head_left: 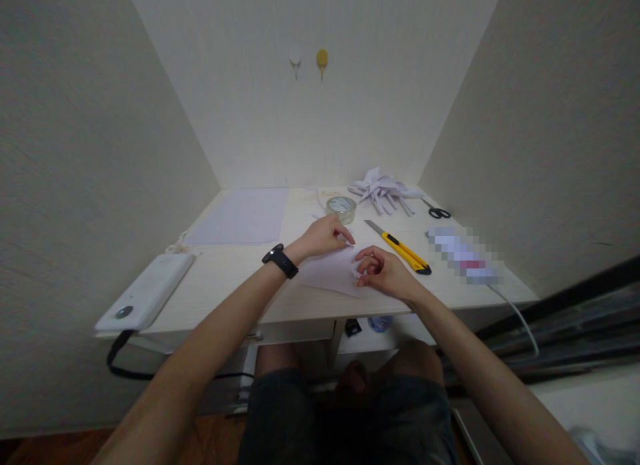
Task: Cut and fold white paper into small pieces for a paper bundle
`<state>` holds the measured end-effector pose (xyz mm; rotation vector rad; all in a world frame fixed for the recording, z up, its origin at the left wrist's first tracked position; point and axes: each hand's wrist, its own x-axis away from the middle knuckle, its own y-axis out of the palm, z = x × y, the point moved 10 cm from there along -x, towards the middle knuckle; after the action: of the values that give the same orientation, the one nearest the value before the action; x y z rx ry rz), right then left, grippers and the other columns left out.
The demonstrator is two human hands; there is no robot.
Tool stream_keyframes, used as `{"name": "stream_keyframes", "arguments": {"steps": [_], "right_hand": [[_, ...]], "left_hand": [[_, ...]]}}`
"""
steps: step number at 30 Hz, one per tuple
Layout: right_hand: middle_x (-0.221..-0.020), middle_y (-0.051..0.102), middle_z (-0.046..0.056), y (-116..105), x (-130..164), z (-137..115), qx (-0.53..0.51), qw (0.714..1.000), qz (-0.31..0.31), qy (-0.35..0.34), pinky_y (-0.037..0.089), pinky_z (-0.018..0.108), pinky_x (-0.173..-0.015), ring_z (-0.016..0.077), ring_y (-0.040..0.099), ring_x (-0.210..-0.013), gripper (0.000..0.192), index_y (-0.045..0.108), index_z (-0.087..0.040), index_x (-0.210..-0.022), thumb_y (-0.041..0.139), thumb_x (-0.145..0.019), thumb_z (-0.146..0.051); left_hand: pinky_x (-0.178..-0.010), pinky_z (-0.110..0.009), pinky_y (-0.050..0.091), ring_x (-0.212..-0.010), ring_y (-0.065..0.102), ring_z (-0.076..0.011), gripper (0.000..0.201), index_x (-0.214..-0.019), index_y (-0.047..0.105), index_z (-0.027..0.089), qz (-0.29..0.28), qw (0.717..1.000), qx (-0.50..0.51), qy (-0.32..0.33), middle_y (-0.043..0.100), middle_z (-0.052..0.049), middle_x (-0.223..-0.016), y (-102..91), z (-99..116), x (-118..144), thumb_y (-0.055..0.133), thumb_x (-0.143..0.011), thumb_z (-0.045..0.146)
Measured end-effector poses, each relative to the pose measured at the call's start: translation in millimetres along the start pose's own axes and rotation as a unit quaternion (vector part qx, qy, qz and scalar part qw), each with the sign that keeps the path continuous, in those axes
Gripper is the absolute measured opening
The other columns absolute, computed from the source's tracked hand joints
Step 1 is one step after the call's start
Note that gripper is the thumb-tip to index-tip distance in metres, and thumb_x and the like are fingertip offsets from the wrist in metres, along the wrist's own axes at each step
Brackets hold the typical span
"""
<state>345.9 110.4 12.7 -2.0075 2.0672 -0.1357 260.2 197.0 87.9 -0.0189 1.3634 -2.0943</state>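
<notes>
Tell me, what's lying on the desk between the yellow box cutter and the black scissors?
Nothing: in the head view the pale wooden desk is bare between the yellow box cutter and the black scissors.

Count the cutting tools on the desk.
2: a yellow utility knife just right of the right hand, and black scissors farther back right.

both hands on a white paper sheet — yellow utility knife just beside

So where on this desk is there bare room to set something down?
Bare desk between the white device and left hand. Crowded right: paper, right hand, utility knife, tape roll, paper scraps, scissors.
</notes>
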Motion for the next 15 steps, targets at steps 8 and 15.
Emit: {"name": "stream_keyframes", "arguments": {"steps": [8, 15], "right_hand": [[-0.056, 0.054, -0.004, -5, 5, -4, 0.088, 0.996, 0.010, -0.008, 0.031, 0.025, -0.050, 0.0106, 0.042, -0.053, 0.032, 0.075, -0.018, -0.081, 0.084, -0.057, -0.038], [-0.058, 0.056, -0.002, -6, 8, -10, 0.097, 0.995, 0.022, -0.010, 0.032, 0.026, -0.052, 0.0111, 0.044, -0.054, 0.036, 0.076, -0.017, -0.078, 0.085, -0.056, -0.044]], "left_hand": [[-0.063, -0.021, 0.043, -0.067, 0.062, -0.0123, 0.026, -0.101, 0.078, 0.016, -0.034, 0.991, 0.113, -0.055, 0.075, -0.003, -0.080, 15.4, -6, 49, 0.060, -0.083, 0.019], [-0.063, -0.022, 0.048, -0.066, 0.066, -0.0131, 0.021, -0.097, 0.078, 0.014, -0.007, 0.979, 0.180, -0.094, 0.075, -0.004, -0.076, 26.2, -11, 53, 0.065, -0.080, 0.014]]}}
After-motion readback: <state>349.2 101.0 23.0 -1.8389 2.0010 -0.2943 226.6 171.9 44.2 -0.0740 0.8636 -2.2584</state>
